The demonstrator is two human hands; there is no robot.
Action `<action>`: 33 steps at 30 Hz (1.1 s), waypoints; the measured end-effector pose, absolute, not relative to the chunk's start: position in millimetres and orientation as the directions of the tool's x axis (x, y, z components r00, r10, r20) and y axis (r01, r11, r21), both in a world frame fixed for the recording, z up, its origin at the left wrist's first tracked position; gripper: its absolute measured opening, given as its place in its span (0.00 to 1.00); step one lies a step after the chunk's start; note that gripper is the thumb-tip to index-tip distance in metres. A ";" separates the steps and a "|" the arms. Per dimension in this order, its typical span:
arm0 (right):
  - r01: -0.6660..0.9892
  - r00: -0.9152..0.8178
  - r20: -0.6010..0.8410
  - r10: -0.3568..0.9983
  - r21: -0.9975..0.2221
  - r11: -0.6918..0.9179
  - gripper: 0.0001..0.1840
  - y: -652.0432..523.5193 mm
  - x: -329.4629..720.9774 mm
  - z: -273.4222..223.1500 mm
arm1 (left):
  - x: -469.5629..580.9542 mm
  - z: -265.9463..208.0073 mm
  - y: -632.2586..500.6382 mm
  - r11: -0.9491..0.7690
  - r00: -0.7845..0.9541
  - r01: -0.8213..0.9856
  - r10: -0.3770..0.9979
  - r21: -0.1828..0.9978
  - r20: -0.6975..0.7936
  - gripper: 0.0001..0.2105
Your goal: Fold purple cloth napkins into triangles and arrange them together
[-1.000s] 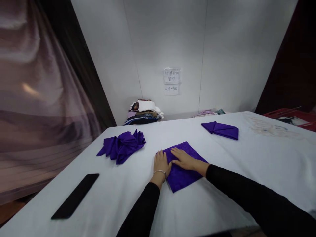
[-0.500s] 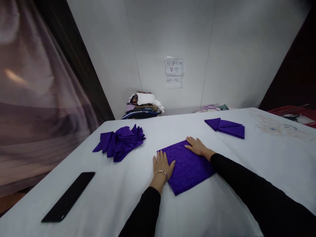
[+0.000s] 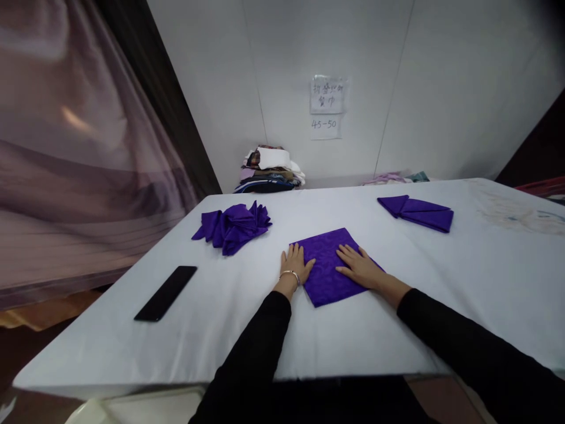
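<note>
A purple cloth napkin (image 3: 329, 285), folded into a flat square, lies at an angle on the white-covered table in front of me. My left hand (image 3: 295, 265) rests open on its left edge, fingers spread, a bracelet at the wrist. On the napkin's right part my right hand (image 3: 359, 268) lies flat with the fingers apart. Neither hand grips anything. Farther right on the table is another purple napkin (image 3: 424, 213), folded into a pointed shape. A loose, crumpled bunch of purple napkins (image 3: 236, 227) sits at the back left.
A black phone-like slab (image 3: 165, 293) lies on the left of the table (image 3: 212, 330). Behind the table stands a pile of folded clothes (image 3: 270, 171). Paper signs (image 3: 326, 106) hang on the wall, and a pinkish curtain (image 3: 79, 176) covers the left side.
My right hand has slid from the napkin's far corner nearer to me, down its right part. My left hand stays at the left edge. The camera view has shifted, showing the table's front edge.
</note>
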State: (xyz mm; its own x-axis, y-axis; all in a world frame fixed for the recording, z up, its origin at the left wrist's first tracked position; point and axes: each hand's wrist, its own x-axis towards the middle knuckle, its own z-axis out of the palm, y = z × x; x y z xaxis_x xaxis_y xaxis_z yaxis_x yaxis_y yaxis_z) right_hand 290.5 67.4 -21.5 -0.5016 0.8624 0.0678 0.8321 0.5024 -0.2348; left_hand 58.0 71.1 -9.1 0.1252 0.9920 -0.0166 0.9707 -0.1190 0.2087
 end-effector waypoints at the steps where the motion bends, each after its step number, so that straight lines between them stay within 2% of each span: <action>1: 0.851 -0.472 0.059 0.880 -0.231 0.472 0.37 65.9 294.0 -21.1 | 57.0 -8.4 69.7 -0.116 0.121 0.969 0.993 0.218 -0.010 0.32; 6: 0.894 -0.380 0.069 0.922 -0.228 0.385 0.36 62.0 311.1 -19.8 | 48.0 -3.9 48.0 -0.119 0.109 0.943 0.993 0.310 0.049 0.28; 13: 0.879 -0.353 0.204 0.913 -0.263 0.398 0.32 50.1 314.4 -14.4 | 34.3 -4.7 -10.4 -0.301 0.188 0.851 0.940 0.431 0.286 0.16; 16: 0.864 -0.363 0.215 0.907 -0.286 0.414 0.31 45.6 314.6 -11.6 | 34.4 -5.8 -27.5 -0.348 0.221 0.809 0.927 0.474 0.303 0.13; 23: 0.866 -0.401 0.107 0.910 -0.280 0.414 0.31 41.0 328.9 -21.1 | 43.0 -4.2 -32.2 -0.454 0.332 0.773 0.885 0.444 0.328 0.09; 27: 0.900 -0.350 0.131 0.927 -0.227 0.372 0.31 38.4 329.9 -22.5 | 43.6 -2.1 -33.4 -0.469 0.346 0.773 0.876 0.427 0.337 0.09; 33: 0.798 -0.506 0.193 0.841 -0.265 0.541 0.30 22.1 295.3 -9.1 | 48.2 3.9 -36.6 -0.478 0.294 0.761 0.857 0.439 0.423 0.10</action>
State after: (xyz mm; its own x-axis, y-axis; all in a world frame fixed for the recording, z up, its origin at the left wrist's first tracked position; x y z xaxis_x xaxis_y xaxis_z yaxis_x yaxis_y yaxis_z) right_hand 295.3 22.1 -9.1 -0.5058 0.8408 0.1932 0.7983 0.5410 -0.2645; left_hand 48.2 -36.6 3.9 0.2939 0.8569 0.4235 0.7606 -0.4780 0.4393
